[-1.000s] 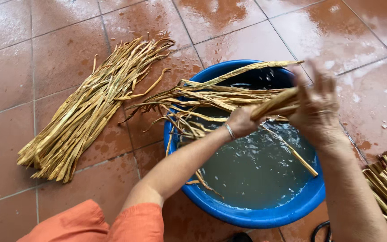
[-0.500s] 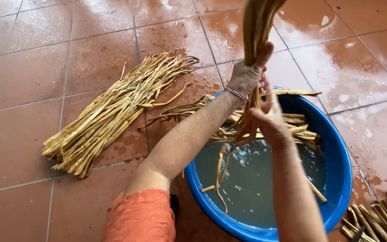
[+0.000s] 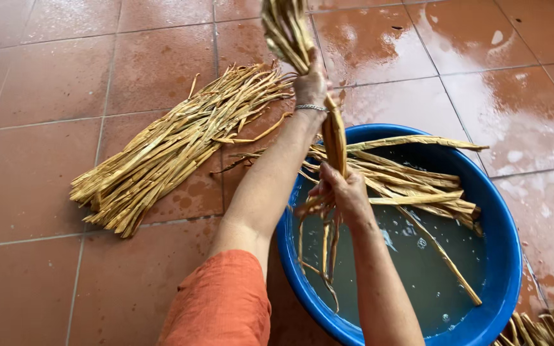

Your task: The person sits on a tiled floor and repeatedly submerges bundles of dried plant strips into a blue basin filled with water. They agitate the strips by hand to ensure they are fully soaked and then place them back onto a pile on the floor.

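Observation:
My left hand, with a silver bracelet at the wrist, is raised and grips the upper part of a bundle of wet tan fibre strips. My right hand is closed around the same bundle lower down, just over the blue basin. The bundle's loose ends hang dripping into the cloudy water. More strips lie across the basin's far side, partly soaking.
A large pile of the same strips lies on the wet red floor tiles left of the basin. Another heap shows at the bottom right corner. Puddles shine on the tiles at the upper right.
Both hands lifted the bundle from lying across the basin to hanging upright. My left hand rose higher, and my right hand slid down the strips toward the water.

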